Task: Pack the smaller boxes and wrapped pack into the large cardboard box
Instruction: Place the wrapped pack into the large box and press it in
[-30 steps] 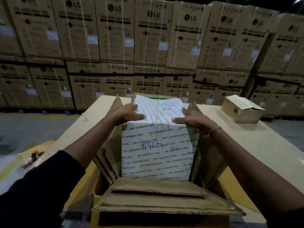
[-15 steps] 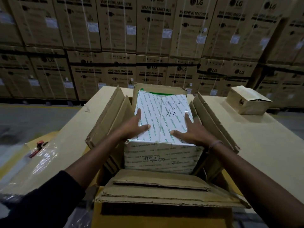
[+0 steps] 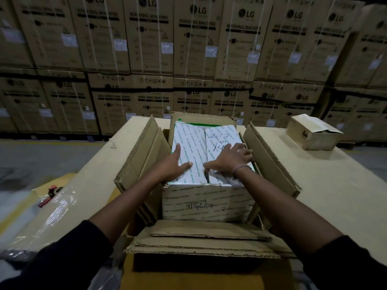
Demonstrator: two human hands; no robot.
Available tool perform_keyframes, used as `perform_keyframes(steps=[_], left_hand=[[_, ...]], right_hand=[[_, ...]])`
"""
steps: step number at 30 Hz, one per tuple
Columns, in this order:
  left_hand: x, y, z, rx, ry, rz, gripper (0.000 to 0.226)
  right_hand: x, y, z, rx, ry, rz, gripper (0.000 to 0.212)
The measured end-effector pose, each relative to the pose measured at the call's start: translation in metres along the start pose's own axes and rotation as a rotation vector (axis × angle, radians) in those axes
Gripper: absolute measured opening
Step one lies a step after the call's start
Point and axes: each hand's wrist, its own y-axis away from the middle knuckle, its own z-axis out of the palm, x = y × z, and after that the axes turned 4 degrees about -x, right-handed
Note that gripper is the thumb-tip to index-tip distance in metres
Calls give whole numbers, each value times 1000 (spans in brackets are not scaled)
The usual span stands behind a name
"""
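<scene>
One white wrapped pack set down inside one big carton with four flaps open, left hand flat on its top, fingers straight, right hand spread over its top right edge, one small box on the table, well apart

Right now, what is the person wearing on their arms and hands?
Both arms wear dark sleeves pushed up above the elbows, leaving the forearms bare. The left hand has no glove or jewellery that shows. The right hand is also gloveless, with a thin thread-like band around its wrist. No rings or watch are visible.
</scene>
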Motion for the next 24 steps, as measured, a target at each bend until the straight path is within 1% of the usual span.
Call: perform_keyframes(steps=[1,3,5,7,8,9,11,13,14,16,18,21,24], left_hand=[[-1,-1,0,-4,-6,-1,103],[-3,-1,0,-12,-10,-3,106],[-4,-2,-1,-24,-14,4,106],[-6,-3,-1,-30,-18,15,107],[-7,-3,-2,-33,-15,19,107],[-8,-4,-2,-38,-9,18,108],[-10,-4,-2,-45,1,14,108],[-13,-4,-1,-44,2,12,109],[-14,-5,-1,-45,7,14,109],[-14,-6,0,-56,29,17,109],[-14,-8,0,-62,34,13,108],[-11,-11,2,-57,14,2,107],[-12,-14,3,-51,14,10,106]], right_hand=[[2,-4,-3,-20,-21,-7,137],[10,-16,-13,-64,-181,-69,121],[18,-12,-35,-62,-429,-172,88],[27,-3,-67,-91,-669,-168,59],[33,3,-84,-129,-751,-141,51],[43,5,-98,-163,-781,-126,46],[63,7,-119,-153,-793,-128,38],[86,3,-131,-51,-737,-122,32],[96,1,-136,10,-635,-103,31],[111,-5,-138,141,-292,-42,27],[117,-6,-126,225,-33,13,23],[117,-19,-94,270,197,19,56],[107,-29,-59,214,248,-119,68]])
